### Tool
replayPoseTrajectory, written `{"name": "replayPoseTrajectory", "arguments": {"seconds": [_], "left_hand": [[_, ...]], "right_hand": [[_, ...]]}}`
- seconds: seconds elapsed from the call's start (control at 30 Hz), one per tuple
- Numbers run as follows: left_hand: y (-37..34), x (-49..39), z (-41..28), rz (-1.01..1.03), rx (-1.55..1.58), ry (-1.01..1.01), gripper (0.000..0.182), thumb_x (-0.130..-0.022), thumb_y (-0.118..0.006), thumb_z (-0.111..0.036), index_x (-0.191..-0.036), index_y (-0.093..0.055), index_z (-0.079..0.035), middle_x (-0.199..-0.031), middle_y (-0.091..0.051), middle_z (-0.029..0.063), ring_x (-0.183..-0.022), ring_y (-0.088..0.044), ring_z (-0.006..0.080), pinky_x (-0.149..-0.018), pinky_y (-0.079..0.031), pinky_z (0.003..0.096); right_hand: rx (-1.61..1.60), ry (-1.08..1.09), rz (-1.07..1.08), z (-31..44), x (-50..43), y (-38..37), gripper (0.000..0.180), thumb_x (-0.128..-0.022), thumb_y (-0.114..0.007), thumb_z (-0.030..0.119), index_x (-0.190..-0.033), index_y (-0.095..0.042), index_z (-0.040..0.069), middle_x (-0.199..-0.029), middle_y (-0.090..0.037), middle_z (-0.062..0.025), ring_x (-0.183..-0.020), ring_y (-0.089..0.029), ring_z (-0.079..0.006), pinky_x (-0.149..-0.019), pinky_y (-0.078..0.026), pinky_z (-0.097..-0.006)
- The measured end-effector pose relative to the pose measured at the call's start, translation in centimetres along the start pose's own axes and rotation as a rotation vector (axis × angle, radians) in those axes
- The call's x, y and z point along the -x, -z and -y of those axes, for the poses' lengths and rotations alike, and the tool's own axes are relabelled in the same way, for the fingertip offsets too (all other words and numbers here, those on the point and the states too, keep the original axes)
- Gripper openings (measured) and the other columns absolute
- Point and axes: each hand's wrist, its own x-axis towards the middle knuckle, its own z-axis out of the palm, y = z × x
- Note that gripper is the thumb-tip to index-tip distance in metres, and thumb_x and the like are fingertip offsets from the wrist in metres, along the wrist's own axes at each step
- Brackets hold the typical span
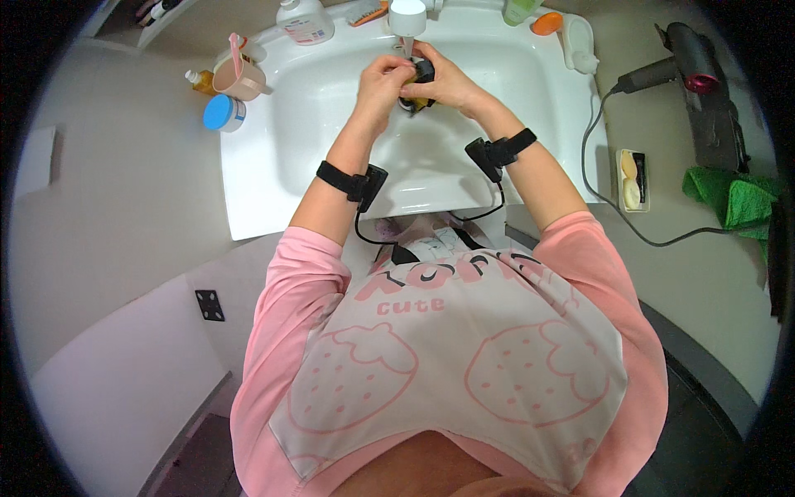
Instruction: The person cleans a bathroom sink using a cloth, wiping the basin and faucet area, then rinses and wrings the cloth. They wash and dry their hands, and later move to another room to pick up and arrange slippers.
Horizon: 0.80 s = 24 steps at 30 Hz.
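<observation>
Under the white-topped faucet (407, 22), both hands meet around a small black-and-yellow object (424, 71). My right hand (452, 84) wraps its far and right sides, thumb and fingers curled about it. From the left, my left hand (383, 84) pinches at its upper left part with the fingertips. The object hangs above the basin of a white ceramic sink (335, 149); its exact kind is hard to tell because fingers cover much of it. Whether water runs from the spout cannot be made out.
Along the sink's left rim stand a pink cup (239, 81) and a blue-lidded jar (223, 113). A white bottle (304, 23) and an orange-handled brush (367, 12) sit behind. On the right are an orange item (547, 23), a white tube (579, 43), and a corded hair dryer (695, 68).
</observation>
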Motion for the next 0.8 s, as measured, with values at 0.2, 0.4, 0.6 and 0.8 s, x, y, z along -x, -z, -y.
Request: {"name": "replayPoseTrajectory", "arguments": {"seconds": [0.2,0.4,0.6,0.8], "left_hand": [[1.2,1.8,2.5,-0.193,0.392,0.382,0.064,-0.087,-0.066,-0.04,-0.131,-0.043,0.001,-0.134,-0.044,0.0191,-0.122,-0.046,0.0317,-0.096,-0.043,0.0575],[-1.2,-1.4,9.7,-0.017,1.163,0.537,0.071,-0.093,-0.049,-0.059,-0.132,-0.046,0.0,-0.135,-0.05,0.0224,-0.124,-0.051,0.0403,-0.096,-0.045,0.0649],[-0.6,-4.6,12.9,-0.265,1.152,0.459,0.041,-0.096,-0.051,-0.045,-0.104,-0.062,-0.006,-0.097,-0.068,0.0121,-0.09,-0.067,0.0284,-0.085,-0.056,0.0438],[-2.6,-3.5,13.0,-0.328,1.179,0.433,0.024,-0.099,-0.049,-0.031,-0.105,-0.057,-0.009,-0.108,-0.062,0.0084,-0.098,-0.06,0.0221,-0.084,-0.052,0.0446]], "right_hand": [[-0.446,-0.314,-0.212,-0.2,-0.4,1.1,0.03,-0.086,-0.067,0.01,-0.115,-0.062,0.007,-0.101,-0.065,-0.0036,-0.09,-0.062,-0.0133,-0.074,-0.051,-0.0267],[-0.608,-0.354,-0.127,-1.1,0.7,0.7,0.017,-0.085,-0.068,0.009,-0.098,-0.057,0.009,-0.089,-0.058,0.0004,-0.079,-0.057,-0.0097,-0.066,-0.045,-0.0229],[-0.026,-0.169,-0.009,-1.3,4.0,-2.7,0.061,-0.089,-0.052,0.013,-0.148,-0.038,0.012,-0.152,-0.035,-0.0145,-0.145,-0.022,-0.0342,-0.119,-0.016,-0.0417],[0.487,-0.603,-0.065,-5.6,-3.7,-5.4,0.043,-0.095,-0.051,0.022,-0.136,-0.05,0.008,-0.129,-0.055,-0.0201,-0.117,-0.054,-0.0334,-0.098,-0.042,-0.041]]}}
